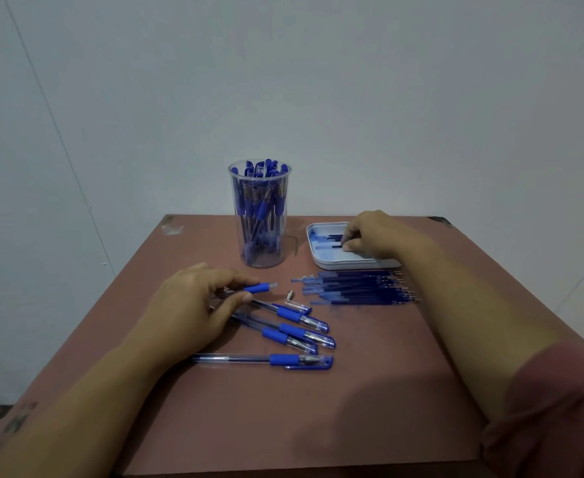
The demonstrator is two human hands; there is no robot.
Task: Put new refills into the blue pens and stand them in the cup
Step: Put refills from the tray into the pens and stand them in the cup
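Note:
My left hand [194, 301] pinches an open pen barrel [259, 288] with a blue grip, held just above the table. Beside it lie several capped blue pens [299, 334]. A small metal pen tip [289, 294] and a loose cap [299, 308] lie right of the barrel. My right hand [373, 236] reaches into a white tray [321, 260], its fingertips pinching a dark refill [335, 238] there. A pile of refills [356, 288] lies in front of the tray. A clear cup [261, 215] packed with blue pens stands at the back centre.
The brown table [318, 408] ends close behind the cup and tray against a pale wall. Its far corners are chipped. A red sleeve [559, 408] covers my right upper arm at the lower right.

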